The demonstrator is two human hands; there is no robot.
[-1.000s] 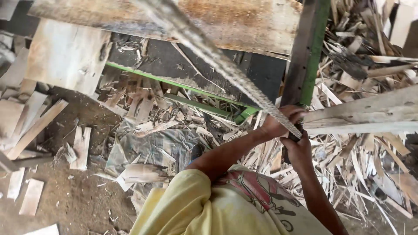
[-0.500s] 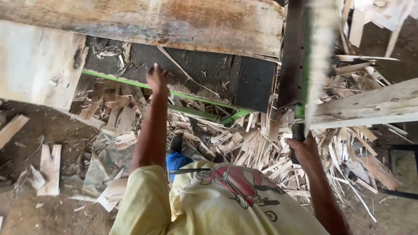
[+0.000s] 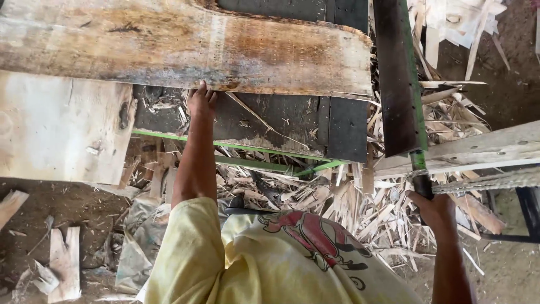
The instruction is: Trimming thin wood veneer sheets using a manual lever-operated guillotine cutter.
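The large stained wooden board [image 3: 185,48] is lying flat across the top of the view, on a dark table [image 3: 275,126] with a green edge. The left hand [image 3: 199,98] is reaching up to the board's near edge; the fingertips are touching or slipping under this edge, but I cannot tell if they are closing on it. A second, paler board [image 3: 59,126] is lying just beside it on the left, partly under it.

The right hand [image 3: 433,208] is clenching around the dark handle of a long blade-like tool [image 3: 396,79], which is black with a green side and is pointing away from the person, to the right of the stained board and apart from it. A pale wooden beam [image 3: 478,149] is crossing just behind the handle.

No containers are showing in view. Under the table, the earth floor [image 3: 67,208] is carrying a thick heap of wood offcuts and splinters [image 3: 360,208], with some grey sheet pieces [image 3: 138,242] lying on the left. The person is wearing a yellow shirt [image 3: 270,264] with a red print.
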